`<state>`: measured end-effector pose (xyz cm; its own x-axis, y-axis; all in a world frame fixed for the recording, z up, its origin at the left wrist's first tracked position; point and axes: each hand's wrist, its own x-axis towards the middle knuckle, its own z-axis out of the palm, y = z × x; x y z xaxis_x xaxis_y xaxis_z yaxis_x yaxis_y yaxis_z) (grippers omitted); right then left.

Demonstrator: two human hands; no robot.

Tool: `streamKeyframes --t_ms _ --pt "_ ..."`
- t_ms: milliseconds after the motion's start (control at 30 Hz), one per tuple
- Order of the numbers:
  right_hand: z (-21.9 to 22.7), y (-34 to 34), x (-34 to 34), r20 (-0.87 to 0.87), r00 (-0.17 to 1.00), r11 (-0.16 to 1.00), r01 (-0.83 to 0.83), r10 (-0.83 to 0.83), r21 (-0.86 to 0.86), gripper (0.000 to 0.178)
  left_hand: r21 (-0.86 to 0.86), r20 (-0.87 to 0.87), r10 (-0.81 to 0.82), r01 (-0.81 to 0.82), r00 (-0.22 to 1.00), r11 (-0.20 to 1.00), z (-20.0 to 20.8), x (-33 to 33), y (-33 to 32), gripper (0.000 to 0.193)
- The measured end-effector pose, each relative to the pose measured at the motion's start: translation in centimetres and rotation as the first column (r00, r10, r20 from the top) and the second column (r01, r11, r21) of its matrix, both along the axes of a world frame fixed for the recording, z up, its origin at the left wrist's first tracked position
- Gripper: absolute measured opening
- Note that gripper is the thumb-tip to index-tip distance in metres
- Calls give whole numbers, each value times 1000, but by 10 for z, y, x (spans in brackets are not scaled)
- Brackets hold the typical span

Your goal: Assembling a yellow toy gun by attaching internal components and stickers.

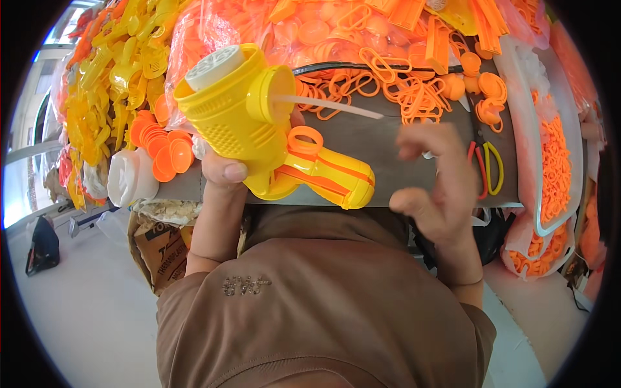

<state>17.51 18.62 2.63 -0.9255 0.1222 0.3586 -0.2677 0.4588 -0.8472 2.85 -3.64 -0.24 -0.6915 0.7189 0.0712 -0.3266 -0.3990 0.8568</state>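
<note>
My left hand (pixel 223 171) is wrapped round a yellow plastic toy gun (pixel 239 139), holding it tilted above the grey work surface. A white disc with holes (pixel 213 68) sits in its wide upper-left end. From the round side opening sticks a thin whitish tube (pixel 330 107), pointing right. The toy has an orange ring (pixel 305 140) by its yellow and orange handle (pixel 330 178). To the right of the handle, my right hand (pixel 443 178) is raised with thumb and fingers apart, touching nothing I can see. Part of the left fingers is hidden behind the toy.
Orange loops (pixel 417 97) and caps lie on the grey surface (pixel 369 145). Yellow parts (pixel 123 71) are heaped far left, beside orange discs (pixel 171 155) and a white container (pixel 131 176). Scissors-like red and yellow handles (pixel 493 168) rest right, near a clear bin of small orange pieces (pixel 554 168).
</note>
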Motion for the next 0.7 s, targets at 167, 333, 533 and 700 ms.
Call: streamKeyframes --t_ms 167,333,533,700 --pt "-18 -21 -3 -7 991 971 -129 131 -199 64 -28 -24 42 -43 999 999 0 2 5 97" --pt "6 -31 -35 -36 992 990 -125 123 -65 24 20 49 9 -10 999 1000 2 14 11 85" --pt "-10 -27 -37 -25 984 952 -178 177 -251 8 -343 -182 136 -192 974 920 14 35 4 91" --pt "7 -43 -30 -139 984 983 -128 110 -129 9 -109 185 104 -85 977 990 15 26 11 88"
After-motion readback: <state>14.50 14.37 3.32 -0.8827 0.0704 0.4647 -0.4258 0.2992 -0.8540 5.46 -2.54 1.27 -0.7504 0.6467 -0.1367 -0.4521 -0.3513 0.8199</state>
